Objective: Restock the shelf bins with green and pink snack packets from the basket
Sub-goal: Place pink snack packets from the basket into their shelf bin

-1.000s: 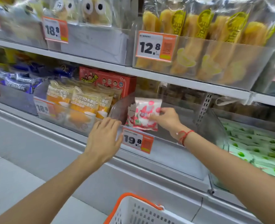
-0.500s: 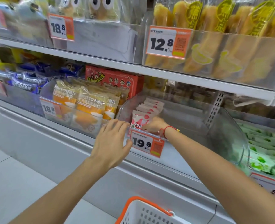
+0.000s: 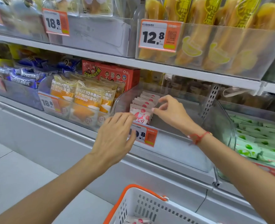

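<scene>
On the shop shelf, pink-and-white snack packets (image 3: 144,109) line the clear plastic bin's (image 3: 173,147) left edge; the left hand (image 3: 115,136) touches the front packet with straight fingers, the right hand (image 3: 170,110) pinches the row.

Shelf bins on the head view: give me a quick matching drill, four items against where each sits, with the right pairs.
Items:
1. pink packets
2. green packets
3. orange bread packets
4. white basket

Places:
A. bin at the far right of the middle shelf
B. on the floor side, below the shelf, bottom of view
C. clear bin behind the 19.8 price tag, between both hands
D. bin left of the pink row, under the red box

Pairs: 1-C, 2-A, 3-D, 4-B
</scene>
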Demonstrator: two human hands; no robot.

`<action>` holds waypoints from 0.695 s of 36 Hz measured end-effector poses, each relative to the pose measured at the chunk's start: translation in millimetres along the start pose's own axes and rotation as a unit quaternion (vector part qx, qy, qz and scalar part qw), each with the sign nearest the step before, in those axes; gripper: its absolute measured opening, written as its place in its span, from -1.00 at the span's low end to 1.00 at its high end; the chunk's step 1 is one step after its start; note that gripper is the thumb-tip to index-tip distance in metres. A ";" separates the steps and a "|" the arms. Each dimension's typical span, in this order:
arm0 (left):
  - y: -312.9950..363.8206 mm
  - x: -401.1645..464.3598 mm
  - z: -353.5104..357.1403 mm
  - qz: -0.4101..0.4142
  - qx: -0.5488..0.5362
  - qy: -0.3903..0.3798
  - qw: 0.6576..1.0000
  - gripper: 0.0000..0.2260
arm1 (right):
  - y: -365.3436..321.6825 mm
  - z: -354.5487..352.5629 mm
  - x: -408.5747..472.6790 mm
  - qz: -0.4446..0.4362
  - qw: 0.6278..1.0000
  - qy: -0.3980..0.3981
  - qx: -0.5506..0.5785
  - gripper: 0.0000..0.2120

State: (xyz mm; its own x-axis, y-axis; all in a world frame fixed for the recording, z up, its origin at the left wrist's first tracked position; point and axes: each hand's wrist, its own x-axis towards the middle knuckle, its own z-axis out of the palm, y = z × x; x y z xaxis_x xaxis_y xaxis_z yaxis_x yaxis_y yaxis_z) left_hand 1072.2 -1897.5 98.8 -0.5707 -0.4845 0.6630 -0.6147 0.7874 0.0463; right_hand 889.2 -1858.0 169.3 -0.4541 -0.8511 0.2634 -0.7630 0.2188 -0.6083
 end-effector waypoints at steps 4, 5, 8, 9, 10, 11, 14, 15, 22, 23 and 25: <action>23.7 -19.3 -3.0 0.023 -0.018 -0.038 0.999 -0.77 | 14.7 -9.7 -58.1 -0.094 0.994 0.046 0.041 -0.94; 31.1 -26.1 -3.2 0.021 -0.028 -0.066 0.997 -0.77 | 22.6 -7.6 -71.6 -0.099 0.993 0.043 0.043 -0.96; 50.1 -47.6 5.4 -0.021 -0.065 -0.181 0.981 -0.79 | 54.5 6.4 -105.5 -0.070 0.996 -0.003 0.048 -0.91; 56.3 -54.6 11.2 -0.038 -0.071 -0.218 0.973 -0.79 | 66.0 12.0 -115.2 -0.051 0.996 -0.031 0.059 -0.88; 63.2 -61.3 17.0 -0.058 -0.079 -0.257 0.962 -0.79 | 78.7 18.3 -124.1 -0.031 0.995 -0.063 0.071 -0.85; 69.4 -68.2 23.4 -0.077 -0.088 -0.291 0.949 -0.79 | 91.2 24.8 -132.7 -0.010 0.992 -0.098 0.079 -0.84; 84.8 -94.3 47.1 -0.126 -0.102 -0.378 0.912 -0.80 | 126.8 46.4 -158.0 0.046 0.972 -0.213 0.090 -0.88; 88.4 -104.8 55.6 -0.132 -0.104 -0.398 0.902 -0.79 | 137.4 54.5 -165.6 0.059 0.963 -0.247 0.088 -0.90; 102.9 -188.2 96.0 -0.015 -0.006 -0.597 0.802 -0.59 | 194.4 124.6 -226.6 0.093 0.905 -0.411 -0.052 -0.71; 103.2 -200.3 97.6 0.031 0.019 -0.628 0.777 -0.55 | 198.9 134.0 -238.0 0.087 0.895 -0.435 -0.049 -0.71; 104.0 -223.0 98.5 0.109 0.064 -0.663 0.738 -0.49 | 202.6 151.3 -262.0 0.076 0.875 -0.476 -0.046 -0.71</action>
State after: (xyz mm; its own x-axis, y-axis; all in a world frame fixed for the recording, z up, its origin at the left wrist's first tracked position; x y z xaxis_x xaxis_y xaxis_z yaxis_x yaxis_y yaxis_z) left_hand 1081.9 -1745.1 -117.8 -0.6425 -0.3657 -0.6734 -0.4273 0.9004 -0.0812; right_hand 923.2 -1662.9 -136.2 0.0023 -0.8109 -0.5852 -0.7802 0.3646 -0.5083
